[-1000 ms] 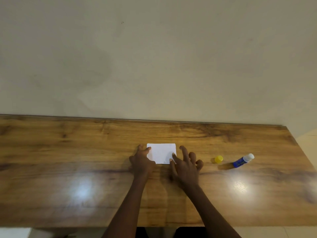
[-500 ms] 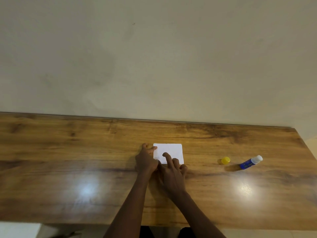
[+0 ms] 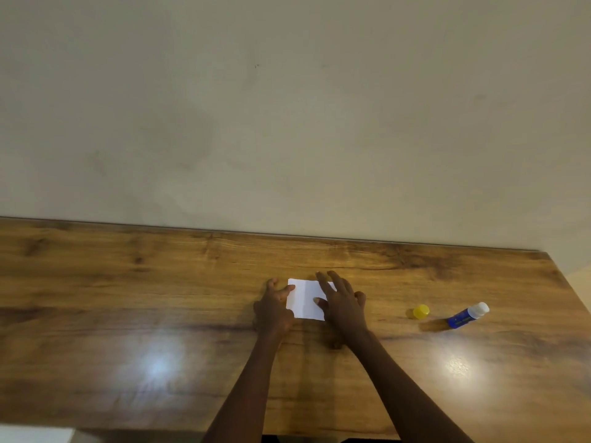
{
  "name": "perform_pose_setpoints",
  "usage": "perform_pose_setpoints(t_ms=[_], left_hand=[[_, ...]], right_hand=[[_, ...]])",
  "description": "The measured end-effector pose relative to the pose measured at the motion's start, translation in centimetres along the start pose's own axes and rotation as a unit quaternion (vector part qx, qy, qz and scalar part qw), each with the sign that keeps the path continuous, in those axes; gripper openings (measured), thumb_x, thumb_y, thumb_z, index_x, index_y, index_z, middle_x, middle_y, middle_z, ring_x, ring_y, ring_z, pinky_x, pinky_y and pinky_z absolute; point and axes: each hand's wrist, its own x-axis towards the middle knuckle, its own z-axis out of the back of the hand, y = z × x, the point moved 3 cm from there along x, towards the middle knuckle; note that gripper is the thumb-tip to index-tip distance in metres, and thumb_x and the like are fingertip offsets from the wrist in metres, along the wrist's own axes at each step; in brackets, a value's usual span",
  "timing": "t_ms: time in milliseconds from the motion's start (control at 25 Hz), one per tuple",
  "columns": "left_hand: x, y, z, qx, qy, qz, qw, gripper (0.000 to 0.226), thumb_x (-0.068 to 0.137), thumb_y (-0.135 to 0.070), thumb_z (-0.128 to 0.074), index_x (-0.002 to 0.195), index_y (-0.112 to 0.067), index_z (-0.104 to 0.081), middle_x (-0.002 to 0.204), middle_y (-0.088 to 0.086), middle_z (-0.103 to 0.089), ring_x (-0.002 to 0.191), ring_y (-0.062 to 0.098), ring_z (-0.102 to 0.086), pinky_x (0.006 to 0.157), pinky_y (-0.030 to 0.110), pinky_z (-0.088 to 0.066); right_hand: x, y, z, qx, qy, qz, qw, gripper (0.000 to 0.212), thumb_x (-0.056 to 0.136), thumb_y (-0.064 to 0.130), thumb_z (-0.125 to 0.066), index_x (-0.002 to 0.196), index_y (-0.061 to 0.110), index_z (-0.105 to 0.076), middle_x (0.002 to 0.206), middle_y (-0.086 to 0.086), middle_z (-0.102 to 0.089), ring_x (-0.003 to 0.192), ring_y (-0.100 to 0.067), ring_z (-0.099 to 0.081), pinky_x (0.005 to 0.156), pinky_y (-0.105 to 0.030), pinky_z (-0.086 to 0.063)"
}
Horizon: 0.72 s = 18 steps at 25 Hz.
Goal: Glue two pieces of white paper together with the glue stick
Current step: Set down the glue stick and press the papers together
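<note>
We look down on a long wooden table with a glossy, grained brown top [image 3: 160, 282] set against a plain pale wall [image 3: 287, 107]. Near the middle of it lies a small white rectangular piece of paper [image 3: 303, 298], flat on the wood; we cannot tell whether it is one sheet or two stacked. Our left hand [image 3: 273, 310] sits at the paper's left edge, fingers loosely curled, the thumb and a fingertip touching that edge; it grips nothing. Our right hand [image 3: 342, 303] lies spread and flat over the right part of the paper, palm down, fingers reaching past the far edge, thumb resting on the sheet; it presses rather than grasps. Both bare forearms come up from the near edge of the table. Well to the right of the paper a small round yellow plastic cap [image 3: 421, 311] stands alone on the wood. Just beside it, farther right, a short blue glue stick with a white end [image 3: 467, 315] lies on its side, uncapped, the white end pointing away to the right. Two bright patches of reflected light show on the tabletop
</note>
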Motion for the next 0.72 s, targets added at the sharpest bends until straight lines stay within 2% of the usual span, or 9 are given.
perform_pose_setpoints(t_ms=[80,200,360,440,520,640,720], left_hand=[[0.1,0.0,0.1,0.001,0.005,0.001,1.0,0.05,0.085,-0.005,-0.054,0.131,-0.018,-0.042,0.147,0.001,-0.033,0.131,0.026,-0.034,0.103,0.038,-0.039],[0.2,0.1,0.1,0.021,0.018,-0.02,0.999,0.049,0.084,-0.007,-0.056,0.13,-0.019,-0.044,0.149,0.001,-0.028,0.131,0.026,-0.033,0.104,0.038,-0.037],[-0.2,0.1,0.1,0.04,0.031,-0.023,0.998,0.053,0.086,-0.006,-0.053,0.134,-0.023,-0.039,0.151,-0.001,-0.023,0.132,0.025,-0.031,0.105,0.037,-0.036],[-0.4,0.1,0.2,0.004,0.036,-0.027,0.999,0.054,0.087,-0.003,-0.05,0.136,-0.021,-0.035,0.152,-0.001,-0.022,0.134,0.025,-0.031,0.106,0.037,-0.035],[-0.6,0.3,0.6,-0.054,0.05,-0.041,0.996,0.059,0.086,0.005,-0.042,0.138,-0.021,-0.032,0.154,-0.002,-0.016,0.136,0.023,-0.029,0.109,0.033,-0.031],[-0.7,0.6,1.2,-0.126,0.071,-0.021,0.989,0.065,0.087,0.006,-0.034,0.14,-0.028,-0.02,0.155,-0.002,-0.013,0.136,0.023,-0.028,0.108,0.031,-0.029],[-0.9,0.4,1.1,-0.119,0.077,-0.02,0.99,0.065,0.089,0.003,-0.036,0.141,-0.028,-0.015,0.155,0.0,-0.012,0.135,0.025,-0.03,0.106,0.031,-0.031]], right_hand=[[1.0,-0.1,0.7,-0.026,0.019,-0.009,0.999,0.061,0.085,0.039,-0.052,0.135,0.022,-0.023,0.144,-0.008,-0.032,0.131,-0.027,-0.028,0.103,-0.05,-0.024],[1.7,-0.3,1.4,-0.041,0.065,-0.021,0.997,0.057,0.078,0.045,-0.059,0.124,0.022,-0.035,0.128,-0.007,-0.049,0.123,-0.029,-0.037,0.099,-0.051,-0.024],[1.3,-0.7,2.0,-0.019,0.123,-0.055,0.991,0.035,0.088,0.034,-0.047,0.119,0.018,-0.046,0.128,-0.006,-0.053,0.124,-0.029,-0.036,0.102,-0.049,-0.022],[1.2,-1.1,2.7,0.042,0.1,-0.062,0.992,0.027,0.089,0.024,-0.046,0.111,0.011,-0.056,0.124,-0.01,-0.057,0.115,-0.028,-0.047,0.097,-0.043,-0.033],[1.1,-1.6,3.7,0.175,0.04,-0.101,0.979,0.021,0.086,0.016,-0.052,0.095,0.003,-0.064,0.107,-0.016,-0.065,0.097,-0.028,-0.057,0.077,-0.034,-0.041],[0.7,-2.2,4.3,0.393,-0.069,-0.202,0.894,0.015,0.082,0.01,-0.059,0.087,-0.002,-0.066,0.094,-0.019,-0.067,0.074,-0.02,-0.055,0.065,-0.03,-0.038],[0.9,-2.2,3.9,0.423,-0.104,-0.232,0.87,0.016,0.082,0.009,-0.06,0.086,-0.005,-0.066,0.093,-0.02,-0.067,0.068,-0.017,-0.052,0.061,-0.028,-0.037]])
